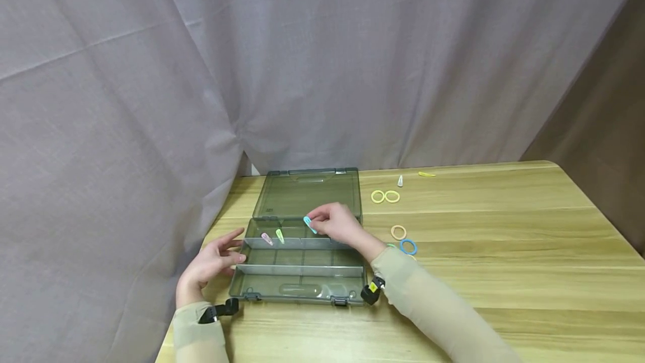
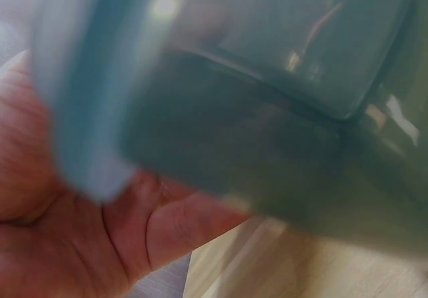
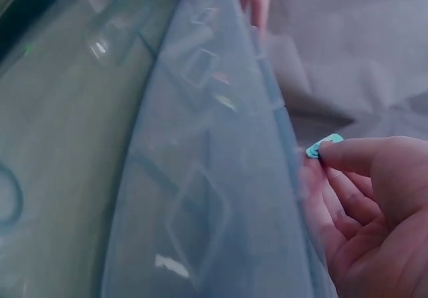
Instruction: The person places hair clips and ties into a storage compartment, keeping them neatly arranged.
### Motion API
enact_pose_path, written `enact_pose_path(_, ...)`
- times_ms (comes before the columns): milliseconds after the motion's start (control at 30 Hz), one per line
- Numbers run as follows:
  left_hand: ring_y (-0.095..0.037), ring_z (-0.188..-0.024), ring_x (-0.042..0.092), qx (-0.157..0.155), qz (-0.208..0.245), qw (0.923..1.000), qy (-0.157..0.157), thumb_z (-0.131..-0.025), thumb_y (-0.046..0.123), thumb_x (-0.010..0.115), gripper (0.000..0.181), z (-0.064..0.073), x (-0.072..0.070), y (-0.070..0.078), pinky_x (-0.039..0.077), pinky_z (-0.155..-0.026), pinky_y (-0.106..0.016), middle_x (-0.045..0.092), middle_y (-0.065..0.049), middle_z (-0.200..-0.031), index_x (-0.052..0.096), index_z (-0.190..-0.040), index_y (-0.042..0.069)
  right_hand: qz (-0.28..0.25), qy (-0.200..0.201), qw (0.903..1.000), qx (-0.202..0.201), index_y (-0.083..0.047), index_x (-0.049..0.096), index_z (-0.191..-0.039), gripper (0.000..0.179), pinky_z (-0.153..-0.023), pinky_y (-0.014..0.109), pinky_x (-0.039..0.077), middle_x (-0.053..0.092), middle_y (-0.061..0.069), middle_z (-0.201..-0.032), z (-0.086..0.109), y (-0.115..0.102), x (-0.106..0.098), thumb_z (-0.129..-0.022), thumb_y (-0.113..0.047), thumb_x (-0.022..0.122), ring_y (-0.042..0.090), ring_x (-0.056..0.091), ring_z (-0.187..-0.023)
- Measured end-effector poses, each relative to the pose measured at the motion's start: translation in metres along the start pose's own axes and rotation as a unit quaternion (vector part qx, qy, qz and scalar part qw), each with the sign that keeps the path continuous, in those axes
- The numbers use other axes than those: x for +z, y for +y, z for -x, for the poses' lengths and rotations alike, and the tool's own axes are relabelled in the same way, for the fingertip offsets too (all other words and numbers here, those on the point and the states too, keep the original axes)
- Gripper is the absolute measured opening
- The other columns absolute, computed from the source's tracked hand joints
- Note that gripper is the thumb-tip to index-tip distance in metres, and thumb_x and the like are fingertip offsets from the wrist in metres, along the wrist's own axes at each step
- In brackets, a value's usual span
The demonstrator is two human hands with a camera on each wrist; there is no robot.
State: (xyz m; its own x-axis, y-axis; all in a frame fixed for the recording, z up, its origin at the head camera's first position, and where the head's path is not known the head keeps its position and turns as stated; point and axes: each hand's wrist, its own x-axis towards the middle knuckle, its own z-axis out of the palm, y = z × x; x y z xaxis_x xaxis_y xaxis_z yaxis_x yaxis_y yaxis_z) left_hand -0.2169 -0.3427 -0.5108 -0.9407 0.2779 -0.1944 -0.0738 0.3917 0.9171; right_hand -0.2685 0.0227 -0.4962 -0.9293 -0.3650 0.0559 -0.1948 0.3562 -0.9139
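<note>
Pinching, head view: right hand (image 1: 340, 224) grips 1 small, elongated turquoise hair clip (image 1: 309, 224) above the open, translucent grey-green plastic case (image 1: 267, 284).
Clips left of that hand: 1 pink clip (image 1: 267, 238), 1 pale-green clip (image 1: 280, 236), inside the case.
Left hand (image 1: 209, 259): fingers loosely spread, thumb at the case's left side.
Left wrist view: case blurred across palm.
Right wrist view: turquoise clip under thumb tip.

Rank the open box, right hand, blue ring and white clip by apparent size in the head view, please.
1. Open box
2. Right hand
3. Blue ring
4. White clip
</note>
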Motion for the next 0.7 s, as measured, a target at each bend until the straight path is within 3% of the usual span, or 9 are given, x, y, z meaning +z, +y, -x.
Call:
enact_pose_path(267, -0.030, -0.115, 0.070, 0.001, -0.001, 1.0000, 0.000, -0.098, 0.008, 0.077, 0.080, 0.002, 0.000, -0.001, 0.062, -0.074, -0.040, 0.047, -0.036, -0.155, 0.036, -0.166, 0.003, 0.059, -0.002, 0.9982, -0.003, -0.004, 0.083, -0.108, 0.015, -0.063, 0.022, 0.054, 0.080, 0.001, -0.088, -0.011, -0.003, 0.028, -0.094, -0.008, 0.079, 0.006, 0.071, -0.071)
enact_pose_path(700, -0.032, -0.116, 0.069, 0.002, -0.006, 1.0000, -0.001, -0.098, 0.008, 0.077, 0.080, 0.003, 0.001, 0.002, 0.062, -0.076, -0.041, 0.047, -0.036, -0.155, 0.036, -0.166, 0.003, 0.123, 0.013, 0.9921, 0.020, -0.003, 0.084, -0.098, 0.009, -0.067, 0.021, 0.055, 0.079, 0.001, -0.083, -0.022, -0.012, 0.050, -0.089, -0.005, 0.081, 0.004, 0.068, -0.066)
